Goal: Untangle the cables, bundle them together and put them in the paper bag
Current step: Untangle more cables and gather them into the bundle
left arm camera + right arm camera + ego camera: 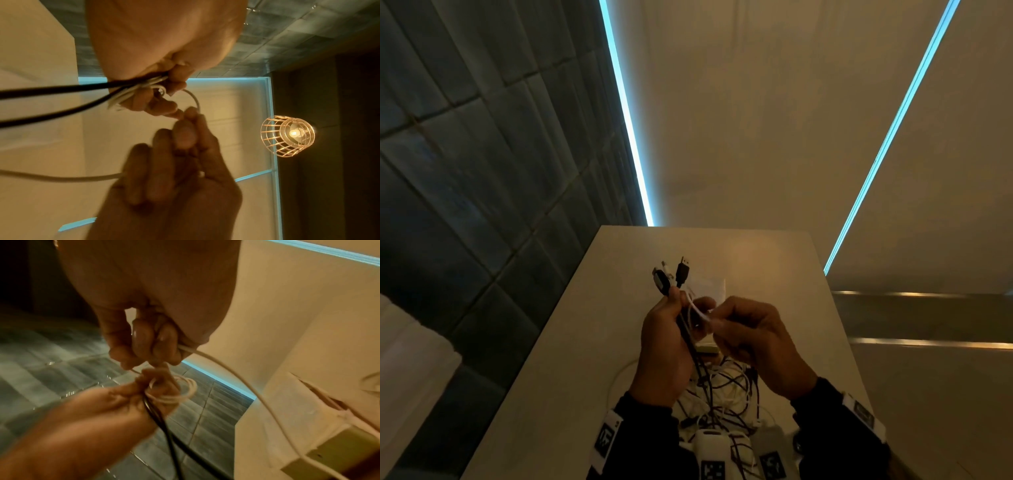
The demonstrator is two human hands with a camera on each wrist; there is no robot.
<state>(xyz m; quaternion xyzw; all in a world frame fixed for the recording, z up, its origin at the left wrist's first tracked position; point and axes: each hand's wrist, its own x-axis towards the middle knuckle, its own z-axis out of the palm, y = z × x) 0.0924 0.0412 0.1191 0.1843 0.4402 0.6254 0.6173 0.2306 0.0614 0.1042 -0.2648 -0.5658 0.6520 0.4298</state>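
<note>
Both hands are raised over a pale table. My left hand grips a bunch of black and white cable ends, and their USB plugs stick up above the fist. My right hand pinches a thin white cable that loops between the two hands. The left wrist view has that white loop running from the left hand to the right hand. In the right wrist view, white coils circle the left fingers. A tangle of cables lies below. A white flat sheet, perhaps the paper bag, lies behind.
A small beige block sits on the table under the hands. White tagged devices lie at the near edge. A dark tiled wall stands left of the table. A wire-cage lamp hangs overhead.
</note>
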